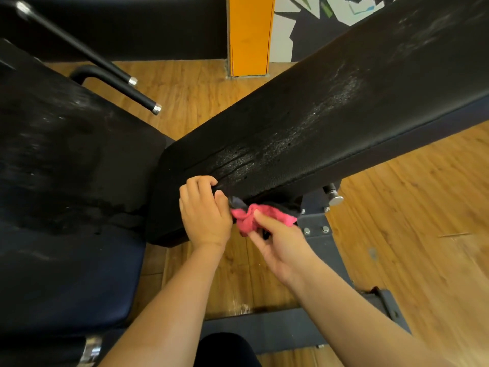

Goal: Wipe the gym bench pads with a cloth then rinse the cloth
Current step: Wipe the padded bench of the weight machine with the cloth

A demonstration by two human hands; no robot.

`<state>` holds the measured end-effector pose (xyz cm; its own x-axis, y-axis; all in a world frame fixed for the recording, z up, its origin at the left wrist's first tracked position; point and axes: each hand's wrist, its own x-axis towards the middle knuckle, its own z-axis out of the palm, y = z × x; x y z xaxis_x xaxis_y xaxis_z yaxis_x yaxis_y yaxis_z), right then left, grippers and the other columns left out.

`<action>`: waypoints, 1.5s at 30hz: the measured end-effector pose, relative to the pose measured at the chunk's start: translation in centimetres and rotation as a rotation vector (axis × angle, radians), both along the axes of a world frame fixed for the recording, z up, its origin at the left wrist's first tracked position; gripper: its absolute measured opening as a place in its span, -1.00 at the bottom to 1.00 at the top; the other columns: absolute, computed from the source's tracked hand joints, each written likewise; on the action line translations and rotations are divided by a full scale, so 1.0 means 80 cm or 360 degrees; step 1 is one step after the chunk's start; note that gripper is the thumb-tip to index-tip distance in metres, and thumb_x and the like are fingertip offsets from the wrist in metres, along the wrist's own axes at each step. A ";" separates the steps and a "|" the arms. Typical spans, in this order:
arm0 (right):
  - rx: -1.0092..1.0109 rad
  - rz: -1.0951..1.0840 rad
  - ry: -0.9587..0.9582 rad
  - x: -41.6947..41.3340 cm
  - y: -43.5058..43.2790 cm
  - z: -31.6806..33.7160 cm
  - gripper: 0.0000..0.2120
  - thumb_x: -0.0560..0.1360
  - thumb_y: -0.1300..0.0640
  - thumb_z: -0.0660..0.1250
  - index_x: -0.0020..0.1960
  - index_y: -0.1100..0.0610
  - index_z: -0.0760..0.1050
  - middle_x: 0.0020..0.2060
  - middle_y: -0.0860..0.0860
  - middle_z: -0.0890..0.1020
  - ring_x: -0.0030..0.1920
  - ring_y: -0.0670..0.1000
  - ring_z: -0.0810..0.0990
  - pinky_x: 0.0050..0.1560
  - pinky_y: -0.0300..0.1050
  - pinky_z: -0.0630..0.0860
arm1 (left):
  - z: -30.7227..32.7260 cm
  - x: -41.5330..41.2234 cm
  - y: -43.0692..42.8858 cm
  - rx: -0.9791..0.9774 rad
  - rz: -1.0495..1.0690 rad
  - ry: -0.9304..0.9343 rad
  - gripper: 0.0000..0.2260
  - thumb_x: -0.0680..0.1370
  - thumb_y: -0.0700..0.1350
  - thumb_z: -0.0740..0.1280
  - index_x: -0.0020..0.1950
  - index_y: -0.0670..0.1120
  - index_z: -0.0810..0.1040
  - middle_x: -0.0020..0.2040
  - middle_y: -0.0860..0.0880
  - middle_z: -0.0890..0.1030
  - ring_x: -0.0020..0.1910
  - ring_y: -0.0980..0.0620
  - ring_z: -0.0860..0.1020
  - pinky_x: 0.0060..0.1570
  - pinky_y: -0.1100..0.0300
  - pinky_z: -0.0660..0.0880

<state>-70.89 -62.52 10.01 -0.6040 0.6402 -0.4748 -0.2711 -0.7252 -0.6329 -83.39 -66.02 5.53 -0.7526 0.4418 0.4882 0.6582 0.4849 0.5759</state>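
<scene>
A long black back pad (317, 123) runs from the centre up to the top right, tilted, with wet streaks along its surface. A black seat pad (66, 181) fills the left side and looks damp. My left hand (203, 213) grips the lower near edge of the back pad, fingers curled over it. My right hand (277, 242) holds a crumpled pink cloth (254, 215) pressed against the underside edge of the back pad, just right of my left hand. Part of the cloth is hidden under the pad.
The grey steel bench frame (317, 239) with bolts and a chrome adjustment pin (334, 197) sits below the back pad. Black handle bars (127, 83) jut out at upper left. A wooden floor (410, 234) lies beneath, with an orange pillar (250, 35) at the back.
</scene>
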 end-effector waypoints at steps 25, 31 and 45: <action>-0.0156 -0.0311 0.0184 0.014 0.043 0.065 -0.90 0.52 0.45 0.22 -0.05 0.29 0.44 0.03 0.24 0.58 0.00 0.13 0.62 -0.23 -0.04 0.66 | 0.002 0.002 -0.002 -0.0016 0.0017 0.0009 -0.71 0.48 -0.04 0.06 0.05 -0.11 0.48 0.04 -0.08 0.50 0.05 -0.07 0.42 0.01 0.03 0.43; -0.0006 -0.0200 0.0039 0.020 0.038 0.054 -0.90 0.51 0.41 0.26 -0.04 0.31 0.54 -0.08 0.20 0.66 0.09 0.16 0.63 -0.08 0.00 0.65 | 0.004 0.004 0.001 -0.0006 0.0016 -0.0014 -0.70 0.49 -0.05 0.06 0.05 -0.12 0.49 0.03 -0.09 0.50 0.03 -0.08 0.44 -0.01 0.01 0.44; 0.0221 -0.0602 0.0058 0.066 0.073 0.101 -0.82 0.54 0.35 0.27 0.14 0.29 0.49 -0.03 0.14 0.64 -0.10 0.02 0.67 -0.21 -0.14 0.64 | 0.069 0.041 0.022 0.0332 -0.0391 -0.0093 -0.85 0.58 -0.11 0.21 0.12 -0.09 0.45 0.11 0.03 0.44 0.13 0.10 0.39 0.14 0.22 0.36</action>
